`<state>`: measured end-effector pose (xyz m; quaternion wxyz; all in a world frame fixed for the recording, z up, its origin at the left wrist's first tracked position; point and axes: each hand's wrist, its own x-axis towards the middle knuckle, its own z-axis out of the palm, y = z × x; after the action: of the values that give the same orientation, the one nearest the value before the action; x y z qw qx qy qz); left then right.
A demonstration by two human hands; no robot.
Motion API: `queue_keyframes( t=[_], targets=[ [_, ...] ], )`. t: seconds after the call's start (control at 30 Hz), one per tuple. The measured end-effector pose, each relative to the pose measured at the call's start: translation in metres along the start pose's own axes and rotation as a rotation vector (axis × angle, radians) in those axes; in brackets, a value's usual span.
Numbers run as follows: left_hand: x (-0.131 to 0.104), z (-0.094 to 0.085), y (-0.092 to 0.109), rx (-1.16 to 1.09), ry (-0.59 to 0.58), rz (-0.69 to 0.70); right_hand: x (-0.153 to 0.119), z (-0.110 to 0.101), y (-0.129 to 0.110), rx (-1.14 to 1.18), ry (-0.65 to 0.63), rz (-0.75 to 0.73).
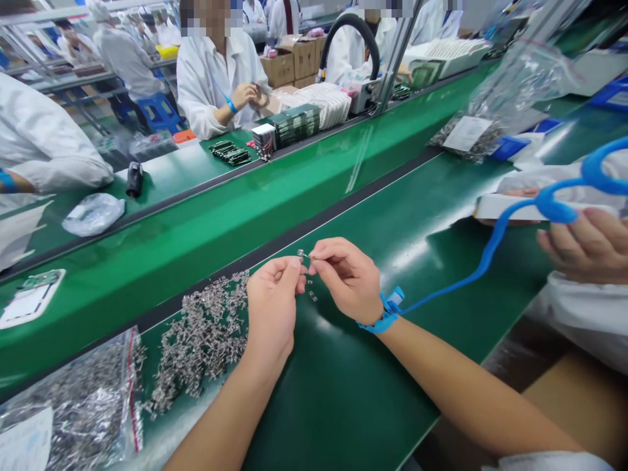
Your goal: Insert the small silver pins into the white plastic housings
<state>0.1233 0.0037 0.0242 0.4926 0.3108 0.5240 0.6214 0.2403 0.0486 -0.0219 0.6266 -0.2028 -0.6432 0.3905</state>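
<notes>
At the near left we see a clear plastic bag of small silvery metal parts (73,405) lying on the green table (441,216), and just right of it a loose heap of the same small silvery metal clips (206,333) spread over the mat. Right of the heap our left hand (272,307) is raised above the table, thumb and forefinger pinched narrow on one end of a tiny silvery metal clip (303,254). Our right hand (346,278) meets it from the other side, its grip likewise pinched tight on the same piece, so the clip sits between the two sets of fingertips, just above a few stray clips (311,291) lying on the mat. On the right wrist is a blue antistatic strap (385,317), and its blue coiled cord (490,242) runs away to the right. At the far right, another person's hand (589,245) rests near a white tray (510,208).
</notes>
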Motion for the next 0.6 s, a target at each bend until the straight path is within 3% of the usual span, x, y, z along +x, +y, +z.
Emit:
queue_keyframes(
  t=[0.2,0.6],
  targets=[
    [0.0022,-0.0013,-0.0025,0.121,0.034,0.073,0.0006,0.0022,0.002,0.08,0.022,0.081],
    [0.0041,-0.0019,-0.0042,0.153,0.047,0.103,0.0031,-0.0005,0.001,0.226,-0.003,0.196]
  ],
)
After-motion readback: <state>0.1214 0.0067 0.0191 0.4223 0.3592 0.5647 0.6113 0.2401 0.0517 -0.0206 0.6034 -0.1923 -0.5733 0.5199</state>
